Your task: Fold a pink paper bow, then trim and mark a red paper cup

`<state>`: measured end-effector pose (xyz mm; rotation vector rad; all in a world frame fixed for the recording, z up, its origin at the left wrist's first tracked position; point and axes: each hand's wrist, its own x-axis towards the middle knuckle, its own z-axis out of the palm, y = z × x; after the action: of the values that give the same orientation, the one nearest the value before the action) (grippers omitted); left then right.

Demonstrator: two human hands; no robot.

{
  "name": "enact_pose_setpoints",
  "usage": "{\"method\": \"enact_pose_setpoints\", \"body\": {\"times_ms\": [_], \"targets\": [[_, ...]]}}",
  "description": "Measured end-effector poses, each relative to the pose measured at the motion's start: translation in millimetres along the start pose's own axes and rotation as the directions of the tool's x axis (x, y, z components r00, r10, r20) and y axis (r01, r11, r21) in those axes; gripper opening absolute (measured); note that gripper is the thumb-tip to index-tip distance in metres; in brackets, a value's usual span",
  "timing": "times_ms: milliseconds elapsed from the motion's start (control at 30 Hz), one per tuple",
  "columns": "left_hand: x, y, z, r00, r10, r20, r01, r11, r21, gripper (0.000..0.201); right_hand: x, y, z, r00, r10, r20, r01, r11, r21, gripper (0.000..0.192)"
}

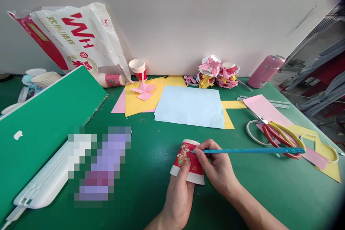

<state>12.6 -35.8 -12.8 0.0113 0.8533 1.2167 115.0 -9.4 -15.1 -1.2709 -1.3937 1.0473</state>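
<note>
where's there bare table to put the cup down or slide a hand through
Bare green table lies between the light blue sheet and the left hand holding the red paper cup, and right of the right hand, below the scissors. Crowded: back wall with the decorated cups, and the right paper scraps.

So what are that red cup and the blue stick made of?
The red cup, held in the left hand, looks like matte printed paper with a white rim. The blue stick in the right hand seems glossy plastic, though it could be painted wood.
</note>
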Motion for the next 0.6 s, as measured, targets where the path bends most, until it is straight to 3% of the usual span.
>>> {"method": "enact_pose_setpoints", "body": {"times_ms": [300,467,600], "targets": [[-1.4,1.3,2.0,0.999,-0.027,-0.046,0.027,1.000,-0.001,0.022,-0.7,0.1,-3.3,0.999,-0.032,-0.021,0.031,0.999,-0.040,0.019],[-2.0,3.0,4.2,0.997,-0.022,-0.072,0.022,1.000,-0.002,0.022,-1.4,4.1,-6.9,0.997,0.074,-0.019,-0.070,0.982,0.176,0.022],[-3.5,5.1,5.3,0.992,-0.025,-0.126,0.024,1.000,-0.004,0.027,2.9,8.5,-10.5,0.974,0.110,-0.199,-0.038,0.941,0.337,0.018]]}}
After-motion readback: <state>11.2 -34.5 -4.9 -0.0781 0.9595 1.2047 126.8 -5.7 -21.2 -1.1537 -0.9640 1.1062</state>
